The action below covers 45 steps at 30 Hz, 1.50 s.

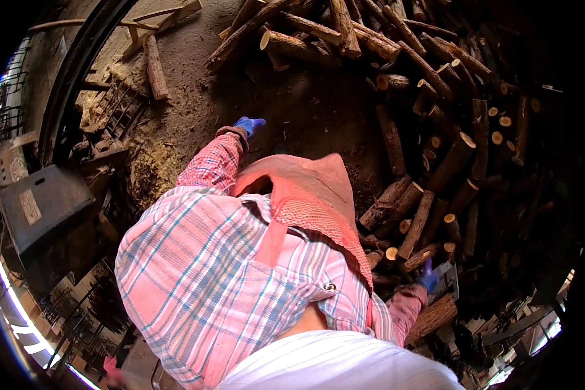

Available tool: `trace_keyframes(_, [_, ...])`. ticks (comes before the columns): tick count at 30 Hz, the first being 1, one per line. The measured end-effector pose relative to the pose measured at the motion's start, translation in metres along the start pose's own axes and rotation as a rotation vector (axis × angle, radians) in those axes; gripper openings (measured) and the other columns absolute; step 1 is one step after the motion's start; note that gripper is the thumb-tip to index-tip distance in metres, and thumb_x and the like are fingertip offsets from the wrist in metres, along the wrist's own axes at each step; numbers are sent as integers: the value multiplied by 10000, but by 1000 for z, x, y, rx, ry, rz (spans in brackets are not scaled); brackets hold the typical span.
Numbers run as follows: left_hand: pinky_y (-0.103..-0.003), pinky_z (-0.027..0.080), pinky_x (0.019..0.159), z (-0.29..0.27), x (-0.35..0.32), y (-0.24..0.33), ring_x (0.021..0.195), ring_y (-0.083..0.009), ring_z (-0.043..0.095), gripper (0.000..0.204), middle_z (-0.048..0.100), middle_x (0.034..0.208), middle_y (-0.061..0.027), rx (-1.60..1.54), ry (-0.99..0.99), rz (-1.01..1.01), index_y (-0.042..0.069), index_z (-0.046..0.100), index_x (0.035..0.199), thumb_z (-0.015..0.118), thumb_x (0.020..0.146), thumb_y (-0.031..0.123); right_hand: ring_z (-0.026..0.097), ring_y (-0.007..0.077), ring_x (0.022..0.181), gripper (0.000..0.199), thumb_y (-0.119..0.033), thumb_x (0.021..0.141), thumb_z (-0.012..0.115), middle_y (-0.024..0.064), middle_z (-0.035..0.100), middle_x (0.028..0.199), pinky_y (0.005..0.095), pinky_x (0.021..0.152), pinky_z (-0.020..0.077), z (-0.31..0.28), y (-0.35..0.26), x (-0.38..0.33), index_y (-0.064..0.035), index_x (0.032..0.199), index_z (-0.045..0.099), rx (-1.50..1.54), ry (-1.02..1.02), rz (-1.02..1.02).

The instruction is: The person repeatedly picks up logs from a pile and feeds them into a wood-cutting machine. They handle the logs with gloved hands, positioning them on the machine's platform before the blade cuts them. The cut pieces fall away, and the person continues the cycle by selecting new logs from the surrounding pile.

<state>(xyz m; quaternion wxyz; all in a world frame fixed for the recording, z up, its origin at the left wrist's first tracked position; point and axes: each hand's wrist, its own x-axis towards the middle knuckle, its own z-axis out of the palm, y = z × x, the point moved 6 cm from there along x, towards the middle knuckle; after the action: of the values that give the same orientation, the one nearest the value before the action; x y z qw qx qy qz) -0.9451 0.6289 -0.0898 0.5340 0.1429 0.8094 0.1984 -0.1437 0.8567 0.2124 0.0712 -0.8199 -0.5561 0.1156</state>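
My left hand (249, 125), in a blue glove, is held out ahead above the dark ground. Its fingers point to the right, and it holds nothing that I can see. My right hand (428, 278), also gloved in blue, is low on the right beside a grey metal plate (445, 279). One finger or thumb of it sticks up; the others are hidden, so whether it grips the plate's edge is unclear. Beneath the right forearm lies a thick, bark-covered log (434, 318). A reddish apron (312, 188) bulges out in front of my body.
A large heap of cut logs (451, 162) fills the right side and reaches across the far side. One log (155, 67) lies apart at the far left, near sawdust (154, 170). A dark metal box (44, 207) and a black beam (78, 71) stand on the left.
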Motion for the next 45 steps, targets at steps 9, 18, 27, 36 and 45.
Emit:
trace_keyframes(9, [-330,374,488,-82,107,75,526,-156,423,530,496,650,-14,-295,67,-291,84,616,842,706,753,599,602,250,971,701,-440,778,738,169,635,1090,344,853,478,298,-353,16,70,1223,556,85,-870,-367])
trace_keyframes(18, [-379,462,649,-181,332,112,638,-200,480,861,470,696,-45,-410,202,-506,19,656,1122,599,706,771,617,132,868,384,-339,884,665,20,661,1008,274,727,502,553,-487,119,-85,1171,637,287,-1214,90])
trace_keyframes(27, [-372,492,868,-186,531,89,943,-206,642,500,678,1068,-81,-899,132,-285,99,671,1114,645,841,518,544,293,1188,603,-455,928,552,175,545,1311,415,1002,435,718,-611,-26,-13,1332,479,776,-1330,1011])
trace_keyframes(36, [-370,450,932,-67,371,178,1092,-250,520,806,489,1224,-156,-381,369,154,-18,371,1336,805,732,293,320,264,1373,778,-596,906,479,112,369,1481,422,1132,263,928,-664,-25,-95,1472,298,1649,-1015,912])
trace_keyframes(45, [-461,325,1064,-27,179,243,1258,-401,397,892,358,1378,-257,198,212,635,-45,285,1399,780,718,252,348,257,1350,757,-579,912,484,110,388,1464,421,1121,281,734,-611,-39,-91,1464,310,1629,-1089,997])
